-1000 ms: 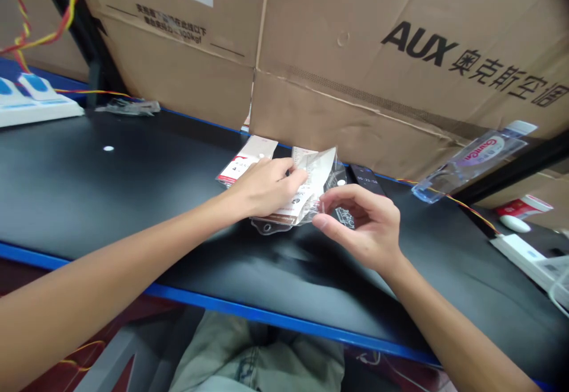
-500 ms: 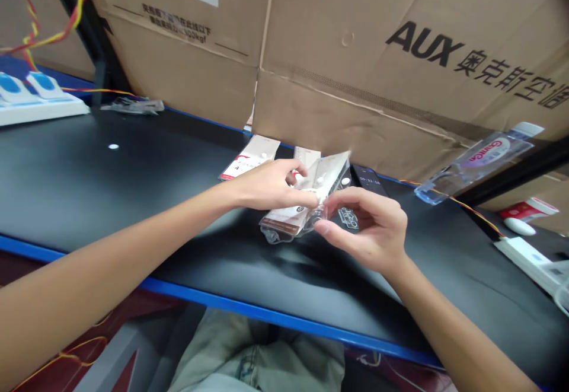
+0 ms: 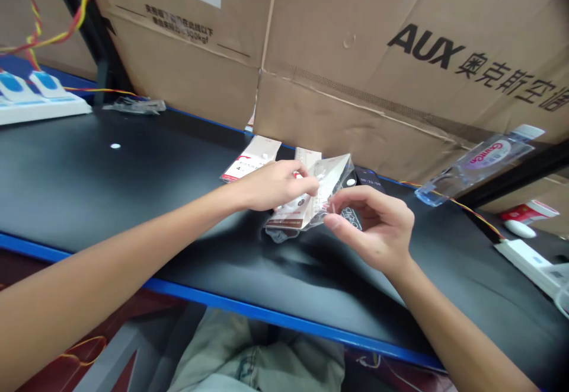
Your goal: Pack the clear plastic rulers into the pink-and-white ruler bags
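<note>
A clear plastic packet with a printed card inside point(image 3: 331, 172) is tilted above the black tabletop between my hands, its brown-edged lower end towards me. My left hand point(image 3: 278, 184) lies over its left side, fingers curled and thumb on the front; some fingertips are hidden behind it. With thumb and forefinger, my right hand point(image 3: 377, 229) pinches the thin clear plastic at the packet's right edge. Just behind the right hand, a dark piece with white line drawing point(image 3: 353, 219) shows in part; I cannot tell whether it belongs to the packet.
Flat card packets point(image 3: 255, 152) lie behind my left hand. A phone point(image 3: 370, 178) rests at the back. To the right are a clear bottle point(image 3: 478, 163) and a white power strip point(image 3: 531, 264). Another strip point(image 3: 44, 107) stands left. A large cardboard box point(image 3: 329, 42) walls off the back.
My right hand has shifted slightly right, still pinching the plastic. The packet has turned a little and its lower end has moved right. My left thumb has slid up the card.
</note>
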A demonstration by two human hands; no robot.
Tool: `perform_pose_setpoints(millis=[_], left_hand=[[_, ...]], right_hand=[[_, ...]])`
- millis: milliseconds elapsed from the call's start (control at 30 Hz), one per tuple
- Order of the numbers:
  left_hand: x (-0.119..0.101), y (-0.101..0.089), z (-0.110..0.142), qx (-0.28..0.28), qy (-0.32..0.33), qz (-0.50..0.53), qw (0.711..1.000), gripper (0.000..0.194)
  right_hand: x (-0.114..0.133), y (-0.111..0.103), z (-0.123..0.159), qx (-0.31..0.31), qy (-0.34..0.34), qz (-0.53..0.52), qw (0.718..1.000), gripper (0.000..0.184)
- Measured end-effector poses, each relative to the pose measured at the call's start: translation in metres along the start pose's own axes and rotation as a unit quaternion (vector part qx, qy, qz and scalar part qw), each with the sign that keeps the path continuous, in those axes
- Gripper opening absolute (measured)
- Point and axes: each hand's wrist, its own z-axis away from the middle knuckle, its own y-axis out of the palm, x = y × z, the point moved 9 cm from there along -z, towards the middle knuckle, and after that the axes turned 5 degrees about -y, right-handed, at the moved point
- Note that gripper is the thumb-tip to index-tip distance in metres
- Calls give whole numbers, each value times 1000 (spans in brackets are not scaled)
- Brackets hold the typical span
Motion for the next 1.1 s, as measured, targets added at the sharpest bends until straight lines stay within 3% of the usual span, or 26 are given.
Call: perform_pose_setpoints(millis=[200,367,867,967,1033,1100], left_hand=[[2,-2,1,-25,-5,-19,999,44],[4,-4,0,-44,-15,-8,999,39],[10,2,-2,-35,-32,62,997,36],[11,-1,-3,-54,-27,54,997,37],[11,-2,-3,-62,-20,53,996,35],[11,0,-4,-54,-22,75,995,33]], right_hand=[[-9,8,-1,21,41,-43,998,35],[0,13,-4,69,-4,1,998,18],[-2,30,-2,206,16,71,976,24],[-1,34,0,231,18,84,969,26],[-1,33,0,225,17,92,970,23],[1,25,-3,179,13,96,979,21]])
